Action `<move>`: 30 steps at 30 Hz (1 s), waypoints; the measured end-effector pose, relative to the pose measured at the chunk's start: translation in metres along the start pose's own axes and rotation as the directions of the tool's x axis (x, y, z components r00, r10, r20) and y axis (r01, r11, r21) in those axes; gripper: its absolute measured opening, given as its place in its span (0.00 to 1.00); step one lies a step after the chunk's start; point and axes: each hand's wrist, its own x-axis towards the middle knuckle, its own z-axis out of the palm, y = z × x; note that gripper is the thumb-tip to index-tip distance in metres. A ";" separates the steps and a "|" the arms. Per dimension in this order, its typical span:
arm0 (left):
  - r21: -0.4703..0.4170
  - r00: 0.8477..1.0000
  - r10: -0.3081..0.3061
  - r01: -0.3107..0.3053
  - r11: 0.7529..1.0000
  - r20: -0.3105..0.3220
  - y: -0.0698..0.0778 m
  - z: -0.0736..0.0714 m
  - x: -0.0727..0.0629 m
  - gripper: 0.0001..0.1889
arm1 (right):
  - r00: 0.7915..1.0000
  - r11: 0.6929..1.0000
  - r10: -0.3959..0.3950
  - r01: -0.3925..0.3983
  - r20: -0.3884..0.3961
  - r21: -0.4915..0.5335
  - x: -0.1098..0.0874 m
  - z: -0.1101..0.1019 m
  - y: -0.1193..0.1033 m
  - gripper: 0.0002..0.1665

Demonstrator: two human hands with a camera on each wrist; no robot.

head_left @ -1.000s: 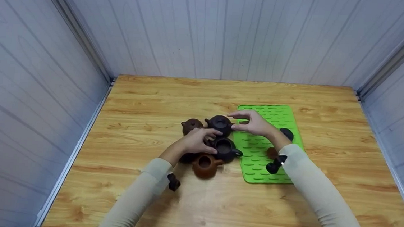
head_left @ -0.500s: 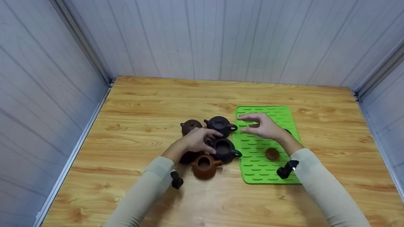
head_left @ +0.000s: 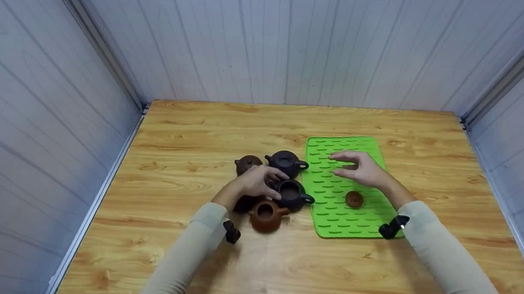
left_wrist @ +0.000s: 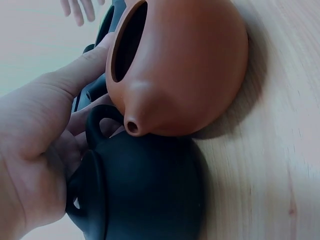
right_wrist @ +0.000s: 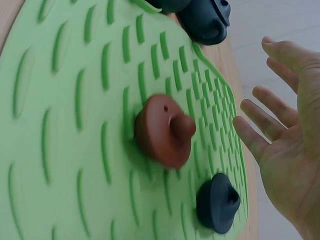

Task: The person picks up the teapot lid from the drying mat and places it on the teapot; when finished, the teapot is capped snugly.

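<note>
In the head view my left hand [head_left: 257, 181] reaches over a cluster of small clay teapots. Its thumb and fingers are bent round the spout side of a lidless black teapot [head_left: 296, 205]. Beside that hand in the left wrist view are a lidless reddish-brown teapot [left_wrist: 190, 65] and a black lidded teapot [left_wrist: 150, 185], mostly hidden by the hand in the head view. My right hand [head_left: 361, 169] hovers over the green mat [head_left: 326, 227], fingers apart, holding nothing. Below it lies a brown teapot lid [head_left: 354, 199]. A black lid [right_wrist: 217, 204] shows only in the right wrist view.
Another black teapot [head_left: 283, 167] stands behind the lidless one, its handle towards the mat. A dark brown lidded teapot [head_left: 247, 164] is at its left. Pale panel walls [head_left: 270, 40] enclose the wooden table [head_left: 298, 276] at the back and sides.
My right hand has moved right, from the far black teapot's handle to over the mat, uncovering the handle and the brown lid. The left hand has stayed in place.
</note>
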 end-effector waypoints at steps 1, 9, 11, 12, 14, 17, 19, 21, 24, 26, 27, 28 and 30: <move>-0.003 1.000 -0.001 0.001 1.000 0.001 0.000 0.000 0.000 0.30 | 1.000 1.000 0.001 -0.001 -0.005 -0.006 -0.003 -0.002 0.001 0.30; -0.010 1.000 -0.002 0.002 1.000 0.016 -0.001 0.000 0.000 0.30 | 0.995 0.998 0.067 -0.067 -0.069 -0.004 -0.022 -0.020 0.006 0.30; -0.002 1.000 -0.003 0.003 1.000 0.017 -0.001 0.000 0.000 0.30 | 0.993 0.997 0.075 -0.076 -0.096 -0.007 -0.026 -0.024 0.007 0.30; 0.000 1.000 -0.004 0.004 1.000 0.016 -0.001 0.000 0.000 0.30 | 0.991 0.997 0.079 -0.081 -0.109 -0.012 -0.028 -0.027 0.007 0.30; 0.004 1.000 -0.007 0.007 1.000 0.014 -0.002 0.001 0.001 0.30 | 0.987 0.996 0.087 -0.090 -0.137 -0.019 -0.031 -0.031 0.008 0.30; -0.001 1.000 -0.005 0.005 1.000 0.013 -0.002 0.001 0.001 0.30 | 0.981 0.994 0.100 -0.105 -0.167 -0.024 -0.036 -0.037 0.009 0.30; -0.005 1.000 -0.004 0.004 1.000 0.017 -0.002 0.001 0.001 0.30 | 0.978 0.994 0.103 -0.109 -0.181 -0.026 -0.040 -0.040 0.011 0.31; -0.002 1.000 -0.002 0.002 1.000 0.019 -0.002 0.000 0.002 0.30 | 0.977 0.994 0.101 -0.108 -0.190 -0.026 -0.043 -0.042 0.012 0.31; 0.012 1.000 0.017 -0.017 1.000 0.019 -0.011 0.002 0.006 0.31 | 0.973 0.993 0.098 -0.108 -0.207 -0.037 -0.048 -0.044 0.015 0.30; 0.023 1.000 0.023 -0.023 0.999 0.019 -0.011 0.001 0.005 0.30 | 0.971 0.993 0.090 -0.104 -0.221 -0.053 -0.051 -0.044 0.017 0.30; 0.025 0.999 0.028 -0.028 0.999 0.020 -0.012 0.001 0.005 0.30 | 0.970 0.993 0.087 -0.104 -0.229 -0.063 -0.052 -0.044 0.018 0.30; 0.026 0.999 0.029 -0.029 0.999 0.019 -0.012 0.001 0.005 0.30 | 0.968 0.992 0.084 -0.103 -0.238 -0.069 -0.053 -0.044 0.019 0.29; 0.022 0.999 0.036 -0.037 0.999 0.019 -0.013 0.001 0.005 0.30 | 0.963 0.992 0.080 -0.103 -0.258 -0.077 -0.055 -0.044 0.021 0.29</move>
